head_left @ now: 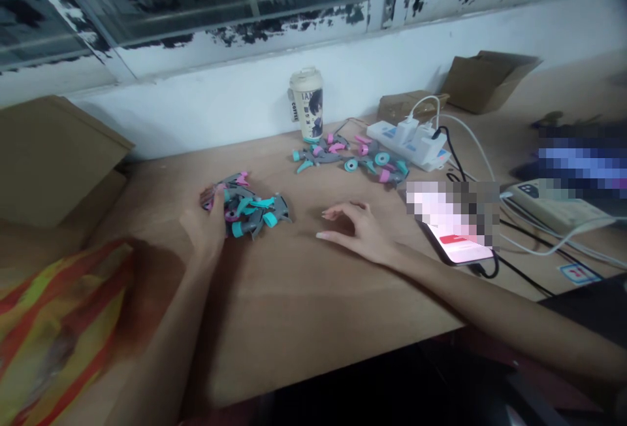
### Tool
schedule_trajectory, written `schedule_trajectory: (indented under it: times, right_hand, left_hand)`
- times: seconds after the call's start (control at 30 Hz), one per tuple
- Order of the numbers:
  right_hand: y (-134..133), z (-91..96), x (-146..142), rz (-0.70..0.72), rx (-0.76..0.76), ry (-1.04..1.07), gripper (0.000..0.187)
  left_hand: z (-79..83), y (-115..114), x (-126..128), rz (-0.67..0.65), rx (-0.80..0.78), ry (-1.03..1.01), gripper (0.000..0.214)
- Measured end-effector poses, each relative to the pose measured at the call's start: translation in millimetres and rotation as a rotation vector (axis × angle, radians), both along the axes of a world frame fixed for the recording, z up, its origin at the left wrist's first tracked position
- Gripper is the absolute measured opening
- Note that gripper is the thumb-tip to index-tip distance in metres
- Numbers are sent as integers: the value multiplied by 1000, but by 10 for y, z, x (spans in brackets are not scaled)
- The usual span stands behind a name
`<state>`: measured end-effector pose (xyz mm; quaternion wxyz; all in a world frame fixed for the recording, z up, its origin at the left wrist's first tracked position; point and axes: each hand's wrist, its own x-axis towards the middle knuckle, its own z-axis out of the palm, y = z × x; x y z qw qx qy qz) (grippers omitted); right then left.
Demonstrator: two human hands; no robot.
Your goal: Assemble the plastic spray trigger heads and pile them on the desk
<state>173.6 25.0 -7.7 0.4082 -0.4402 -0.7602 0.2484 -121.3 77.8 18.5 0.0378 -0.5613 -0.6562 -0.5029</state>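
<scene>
My left hand point(208, 220) rests against the left side of a pile of small grey, teal and pink plastic parts point(252, 207) on the wooden table point(304, 295). Its fingers curl round the pile's edge, touching the pieces. My right hand point(357, 227) lies on the bare tabletop to the right of that pile, fingers spread and relaxed, holding nothing. A second scatter of the same parts point(350, 155) lies farther back, near a coffee cup point(306, 104).
A white power strip point(411, 142) with plugged chargers and cables sits at the back right. A phone point(455, 233) lies right of my right hand. Cardboard boxes point(484, 80) stand by the wall, another box point(49, 158) at the left, and a striped cloth point(53, 328) at the front left.
</scene>
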Motion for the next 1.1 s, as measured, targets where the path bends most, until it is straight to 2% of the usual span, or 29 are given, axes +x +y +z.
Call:
schedule_trajectory:
  times: [0.37,0.6,0.77,0.83,0.9,0.97,1.0,1.1]
  right_hand:
    - [7,12,10,15,-1,13,33]
    - [5,23,4,15,-4,10,31]
    - [15,35,-5,12,-1,5,31]
    - [24,41,-6,3,-6,1,32]
    - [36,45,-4,-5,-10,-4,32]
    - [50,46,3,-11,-9,-7,32]
    - [57,45,8,-16,-6,-10,32]
    - [82,40,24,-29,0,-13,32]
  left_hand:
    - [52,-76,131,31,53,209,29]
    - [103,-95,237,27,69,215,21]
    - [210,-59,357,-11,104,185,20]
    - [275,32,461,-73,98,194,21]
    - [333,180,604,-184,13,236,23]
    - [366,376,768,-344,-210,352,28]
    - [367,486,848,-383,-335,449,31]
    - [324,828,1027,-412,-444,517,33]
